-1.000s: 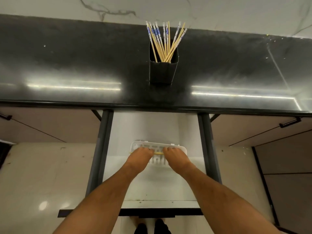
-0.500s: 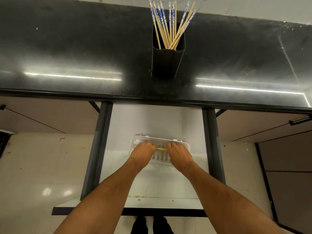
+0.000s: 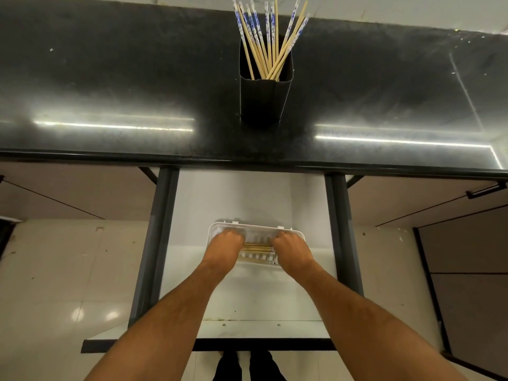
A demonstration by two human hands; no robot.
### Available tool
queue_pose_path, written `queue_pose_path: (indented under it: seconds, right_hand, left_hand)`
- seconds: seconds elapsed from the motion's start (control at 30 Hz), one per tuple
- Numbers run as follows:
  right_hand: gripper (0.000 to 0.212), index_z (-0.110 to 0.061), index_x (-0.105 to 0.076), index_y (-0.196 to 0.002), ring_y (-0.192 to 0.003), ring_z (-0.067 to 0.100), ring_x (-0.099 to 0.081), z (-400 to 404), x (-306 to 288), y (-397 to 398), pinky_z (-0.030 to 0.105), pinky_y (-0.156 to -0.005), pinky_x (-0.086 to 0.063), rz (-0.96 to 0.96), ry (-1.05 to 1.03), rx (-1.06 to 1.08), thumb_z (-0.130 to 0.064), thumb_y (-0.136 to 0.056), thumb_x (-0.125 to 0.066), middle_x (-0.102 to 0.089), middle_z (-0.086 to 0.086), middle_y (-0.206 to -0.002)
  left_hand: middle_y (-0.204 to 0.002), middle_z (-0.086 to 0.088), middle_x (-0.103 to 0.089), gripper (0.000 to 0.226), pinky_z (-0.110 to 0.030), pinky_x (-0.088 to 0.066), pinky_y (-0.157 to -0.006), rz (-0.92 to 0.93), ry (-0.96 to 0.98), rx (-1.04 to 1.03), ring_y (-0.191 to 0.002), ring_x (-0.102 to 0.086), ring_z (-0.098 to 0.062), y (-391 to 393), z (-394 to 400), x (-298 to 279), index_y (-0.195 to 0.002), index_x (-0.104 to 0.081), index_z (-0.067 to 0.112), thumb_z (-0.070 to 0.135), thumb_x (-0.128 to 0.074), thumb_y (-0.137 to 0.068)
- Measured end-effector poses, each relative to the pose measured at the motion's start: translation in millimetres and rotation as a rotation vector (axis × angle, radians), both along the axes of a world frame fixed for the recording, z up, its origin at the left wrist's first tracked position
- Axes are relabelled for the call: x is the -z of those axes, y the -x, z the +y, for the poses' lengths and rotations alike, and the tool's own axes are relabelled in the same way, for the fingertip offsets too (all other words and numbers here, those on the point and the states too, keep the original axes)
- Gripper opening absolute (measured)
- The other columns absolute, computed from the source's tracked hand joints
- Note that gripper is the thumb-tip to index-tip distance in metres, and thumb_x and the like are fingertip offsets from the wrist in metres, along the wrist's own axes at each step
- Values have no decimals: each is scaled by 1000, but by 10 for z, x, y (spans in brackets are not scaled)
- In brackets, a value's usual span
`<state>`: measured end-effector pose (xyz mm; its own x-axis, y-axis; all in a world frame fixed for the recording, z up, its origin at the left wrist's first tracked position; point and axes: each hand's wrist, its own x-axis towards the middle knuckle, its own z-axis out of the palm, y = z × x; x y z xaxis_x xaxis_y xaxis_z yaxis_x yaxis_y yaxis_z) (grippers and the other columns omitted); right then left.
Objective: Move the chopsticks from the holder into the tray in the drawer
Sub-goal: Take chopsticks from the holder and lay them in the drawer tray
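Note:
A black square holder [image 3: 264, 100] stands on the dark counter with several wooden chopsticks [image 3: 268, 39] sticking up from it, their tops patterned blue and white. Below, a white drawer [image 3: 247, 298] is pulled out, with a white slotted tray [image 3: 255, 229] lying in it. My left hand [image 3: 225, 246] and my right hand [image 3: 291, 248] are both down in the tray, fingers curled around the two ends of a few chopsticks [image 3: 257, 246] that lie crosswise in it. Another chopstick [image 3: 255, 260] lies at the tray's near edge.
The black countertop [image 3: 110, 92] spans the whole width above the drawer. Dark metal rails [image 3: 156, 243] run along both sides of the drawer. Closed cabinet fronts flank it, one with a handle [image 3: 486, 189] on the right. Pale tiled floor lies below.
Both hands have stayed in the tray and shifted a little apart, so more of the chopsticks between them shows. The camera has tipped downward and closer.

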<state>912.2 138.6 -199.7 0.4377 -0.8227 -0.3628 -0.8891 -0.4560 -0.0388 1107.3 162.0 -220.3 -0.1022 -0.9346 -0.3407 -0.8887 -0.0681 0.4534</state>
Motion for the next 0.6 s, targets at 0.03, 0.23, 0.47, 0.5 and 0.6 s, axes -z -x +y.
queue_pose_path:
  seconds: [0.03,0.23,0.47,0.5,0.6]
  right_hand:
    - [20,-16,-78,-104,-87,26,-70,-3,12,7,34,-81,-58,-20,-9,7,-13,-85,-73,-72,7,-104]
    - [18,-15,-77,-99,-86,27,-71,25,55,51,35,-84,-58,-62,-55,43,-7,-87,-67,-75,6,-96]
    - [18,-16,-78,-98,-87,24,-70,0,76,63,33,-85,-58,-70,-97,38,-7,-88,-66,-75,5,-97]
    - [16,-16,-79,-99,-88,24,-70,-6,79,68,33,-85,-58,-74,-95,37,-10,-89,-67,-75,5,-98]
    - [15,-16,-78,-103,-90,22,-71,-2,72,80,32,-87,-59,-104,-118,63,-15,-91,-69,-75,5,-100]
  left_hand:
    - [-111,1,-66,27,-22,-51,-83,-16,-16,-3,-97,-64,-17,0,-3,16,-114,-67,15,10,-45,-98]
    - [-97,0,-63,21,-8,-45,-61,37,28,-118,-76,-61,-11,11,-32,-49,-102,-62,15,9,-43,-94]
    - [-91,-5,-69,15,-31,-57,-77,-57,-104,-36,-82,-66,-21,-29,-11,-95,-90,-68,14,11,-53,-93]
    - [-93,-4,-69,15,-30,-57,-79,-57,-110,-39,-83,-65,-20,-41,-12,-99,-94,-69,14,12,-54,-95]
    - [-95,-3,-67,13,-24,-54,-76,-27,-76,-52,-81,-63,-16,-41,-9,-136,-102,-66,16,16,-53,-98]
